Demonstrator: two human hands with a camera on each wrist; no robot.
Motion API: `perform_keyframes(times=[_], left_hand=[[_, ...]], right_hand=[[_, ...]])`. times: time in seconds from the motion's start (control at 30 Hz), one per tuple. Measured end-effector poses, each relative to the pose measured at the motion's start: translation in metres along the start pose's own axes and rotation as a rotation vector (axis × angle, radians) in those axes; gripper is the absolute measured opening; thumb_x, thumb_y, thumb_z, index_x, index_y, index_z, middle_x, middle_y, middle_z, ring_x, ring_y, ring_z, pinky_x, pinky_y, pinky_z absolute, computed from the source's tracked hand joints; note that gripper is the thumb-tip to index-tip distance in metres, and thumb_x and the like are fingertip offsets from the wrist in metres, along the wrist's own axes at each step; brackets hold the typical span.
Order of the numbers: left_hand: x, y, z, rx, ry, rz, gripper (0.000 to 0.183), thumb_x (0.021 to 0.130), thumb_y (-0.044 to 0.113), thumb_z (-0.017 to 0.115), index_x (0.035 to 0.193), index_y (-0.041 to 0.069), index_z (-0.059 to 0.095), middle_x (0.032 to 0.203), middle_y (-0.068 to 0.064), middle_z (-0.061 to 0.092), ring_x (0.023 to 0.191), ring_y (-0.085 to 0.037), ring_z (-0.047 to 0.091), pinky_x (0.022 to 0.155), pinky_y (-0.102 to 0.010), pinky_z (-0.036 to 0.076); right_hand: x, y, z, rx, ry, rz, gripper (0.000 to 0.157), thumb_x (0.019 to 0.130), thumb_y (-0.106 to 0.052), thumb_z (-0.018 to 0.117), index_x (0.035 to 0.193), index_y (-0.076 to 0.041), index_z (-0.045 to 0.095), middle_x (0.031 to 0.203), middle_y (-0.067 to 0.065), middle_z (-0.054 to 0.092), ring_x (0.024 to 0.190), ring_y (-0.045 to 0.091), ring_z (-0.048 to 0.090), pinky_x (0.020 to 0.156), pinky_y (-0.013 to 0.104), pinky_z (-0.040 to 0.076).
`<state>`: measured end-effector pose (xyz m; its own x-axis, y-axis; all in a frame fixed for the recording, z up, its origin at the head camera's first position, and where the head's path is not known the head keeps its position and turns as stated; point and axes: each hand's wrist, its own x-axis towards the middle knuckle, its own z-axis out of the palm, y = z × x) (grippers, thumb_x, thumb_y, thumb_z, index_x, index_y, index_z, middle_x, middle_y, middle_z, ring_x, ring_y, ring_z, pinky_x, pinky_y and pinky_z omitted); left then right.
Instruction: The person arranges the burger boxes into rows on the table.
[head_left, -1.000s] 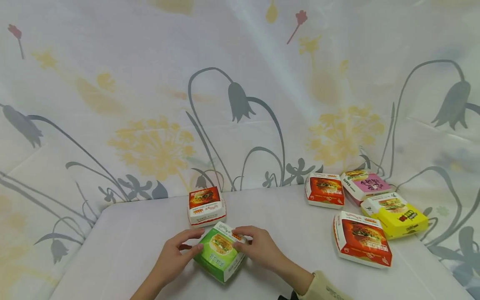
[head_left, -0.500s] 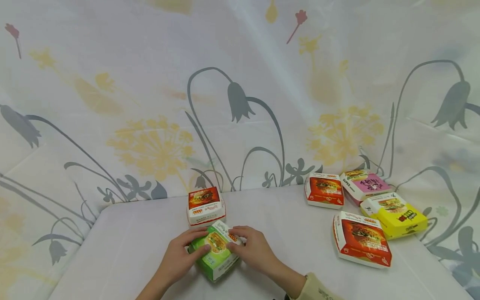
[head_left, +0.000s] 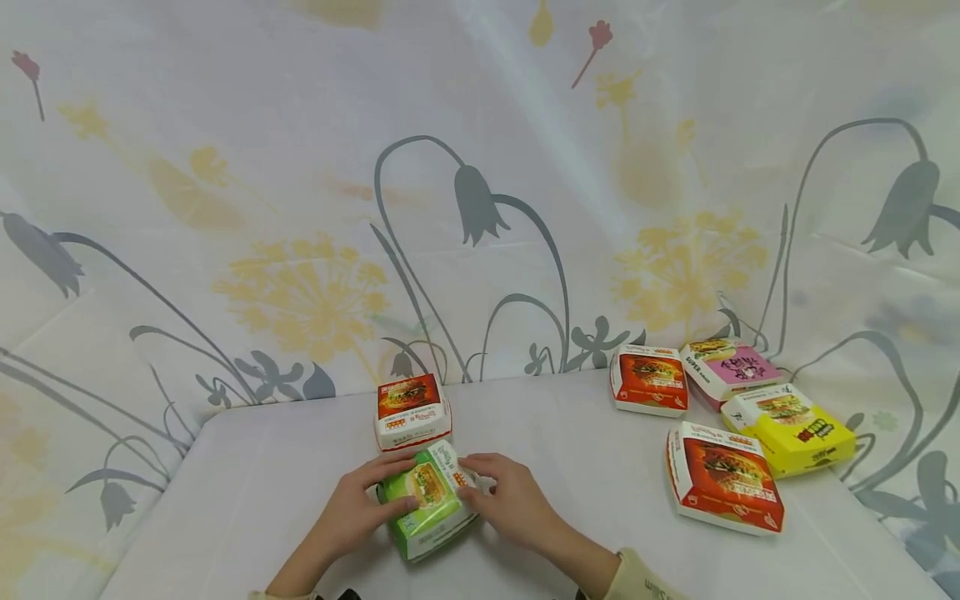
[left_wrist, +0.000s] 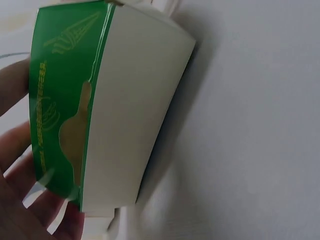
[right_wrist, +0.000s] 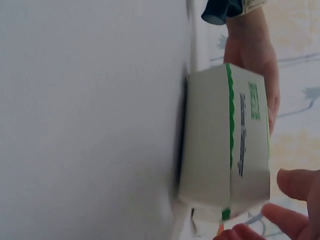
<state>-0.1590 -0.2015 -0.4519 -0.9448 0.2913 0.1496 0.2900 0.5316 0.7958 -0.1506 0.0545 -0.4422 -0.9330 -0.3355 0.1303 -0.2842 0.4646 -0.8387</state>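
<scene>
A green and white burger box (head_left: 431, 500) sits on the table between the two hands. My left hand (head_left: 358, 500) holds its left part, with the thumb on the lid and fingers at the far edge. In the left wrist view, the box's green side (left_wrist: 65, 110) has a cut-out slot beside a plain white lower wall. Around the box's far right corner, my right hand (head_left: 517, 500) curves loosely; in the right wrist view its thumb (right_wrist: 300, 184) stands slightly apart from the box. A red burger box (head_left: 412, 412) lies just behind the green one.
Toward the right are two more red burger boxes, a rear one (head_left: 651, 382) and a nearer one (head_left: 723, 479). Beside them lie a pink box (head_left: 738, 367) and a yellow box (head_left: 795, 429). A flower-printed curtain (head_left: 480, 208) hangs behind the white table (head_left: 247, 483).
The green box has shifted left and turned a little between the hands, ending closer to the red box behind it. Both hands have moved along slightly; the other boxes have not moved.
</scene>
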Motion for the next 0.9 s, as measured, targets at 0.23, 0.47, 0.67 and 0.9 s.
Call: perform_keyframes(times=[0.23, 0.47, 0.67, 0.9], left_hand=[[0.008, -0.009, -0.009, -0.030, -0.098, 0.104, 0.048, 0.085, 0.036, 0.079, 0.129, 0.019, 0.068, 0.141, 0.005, 0.057, 0.138, -0.032, 0.043, 0.108, -0.060, 0.032], [0.014, -0.015, -0.013, -0.032, -0.174, 0.197, 0.044, 0.090, 0.030, 0.074, 0.132, 0.020, 0.066, 0.144, 0.000, 0.055, 0.139, -0.039, 0.038, 0.106, -0.067, 0.030], [0.017, -0.015, -0.012, -0.024, -0.188, 0.218, 0.037, 0.093, 0.030, 0.071, 0.130, 0.023, 0.068, 0.144, 0.001, 0.055, 0.137, -0.037, 0.041, 0.104, -0.068, 0.032], [0.011, -0.006, -0.010, 0.011, -0.097, 0.250, 0.033, 0.092, 0.029, 0.073, 0.125, 0.024, 0.070, 0.138, 0.004, 0.060, 0.133, -0.025, 0.049, 0.104, -0.060, 0.038]], right_hand=[[0.014, 0.006, -0.009, 0.027, 0.011, -0.020, 0.041, 0.096, -0.029, 0.067, 0.133, -0.011, 0.064, 0.136, 0.007, 0.060, 0.118, 0.028, 0.059, 0.090, 0.044, 0.053], [0.030, 0.012, -0.004, 0.023, -0.040, -0.044, 0.041, 0.095, -0.029, 0.067, 0.133, -0.014, 0.065, 0.140, 0.006, 0.057, 0.130, 0.028, 0.052, 0.096, 0.045, 0.050], [0.037, 0.019, 0.000, 0.025, -0.089, -0.019, 0.038, 0.095, -0.030, 0.067, 0.130, -0.016, 0.067, 0.138, 0.004, 0.059, 0.130, 0.027, 0.052, 0.097, 0.044, 0.050], [0.037, 0.019, 0.001, 0.050, -0.087, 0.000, 0.036, 0.094, -0.029, 0.069, 0.128, -0.017, 0.069, 0.134, 0.005, 0.062, 0.126, 0.027, 0.055, 0.094, 0.043, 0.051]])
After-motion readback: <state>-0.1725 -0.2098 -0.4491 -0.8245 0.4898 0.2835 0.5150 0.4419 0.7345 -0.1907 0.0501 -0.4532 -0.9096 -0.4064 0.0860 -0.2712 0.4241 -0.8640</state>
